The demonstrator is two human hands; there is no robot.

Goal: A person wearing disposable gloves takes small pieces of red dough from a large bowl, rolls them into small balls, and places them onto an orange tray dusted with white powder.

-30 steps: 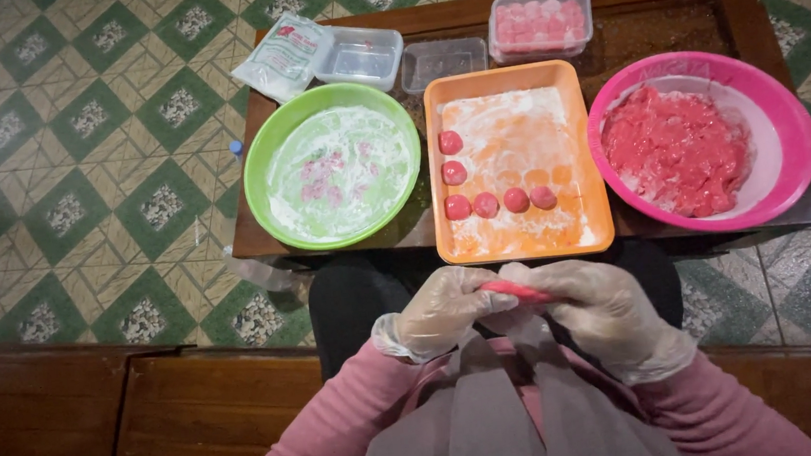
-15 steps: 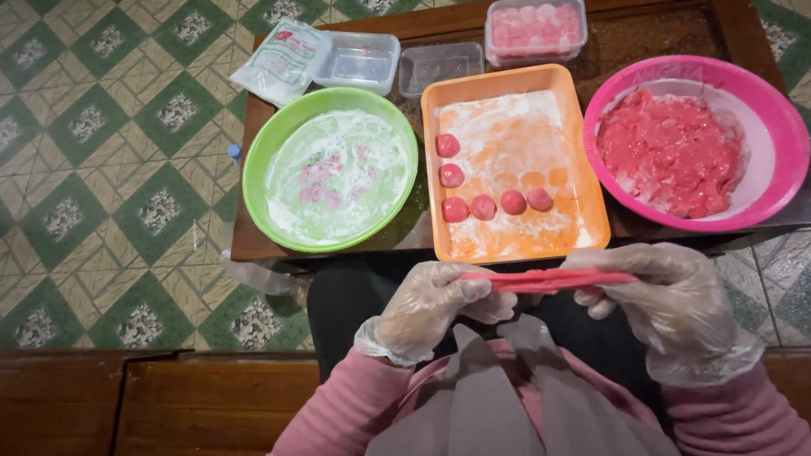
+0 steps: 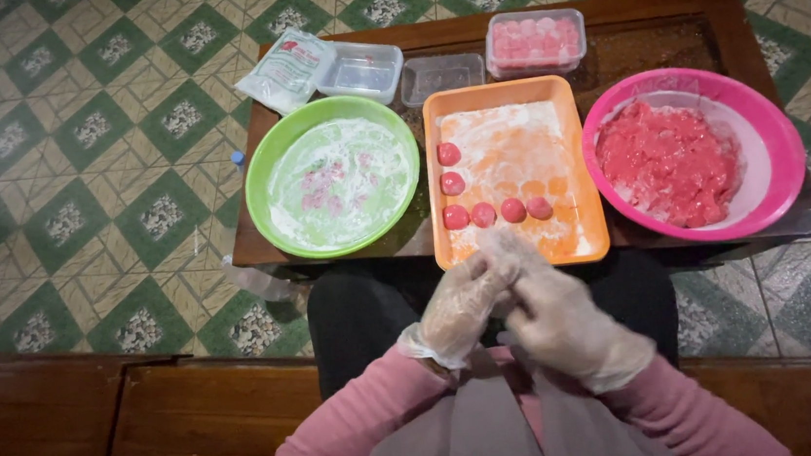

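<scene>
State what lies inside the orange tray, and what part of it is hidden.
The orange tray holds six pink balls in an L-shaped line, on white flour dusting. The gloved left hand and right hand cover part of its near edge, so anything there cannot be seen.

Pink strip gone (hands (image 3: 515, 302) now pressed together)

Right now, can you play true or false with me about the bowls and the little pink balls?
1. The orange tray holds six pink balls. True.
2. The green bowl sits right of the tray. False: it is on the left; the pink bowl is on the right.
3. Both hands, left hand and right hand, wear clear gloves. True.
4. The pink bowl holds white powder only. False: it holds red-pink dough.
</scene>
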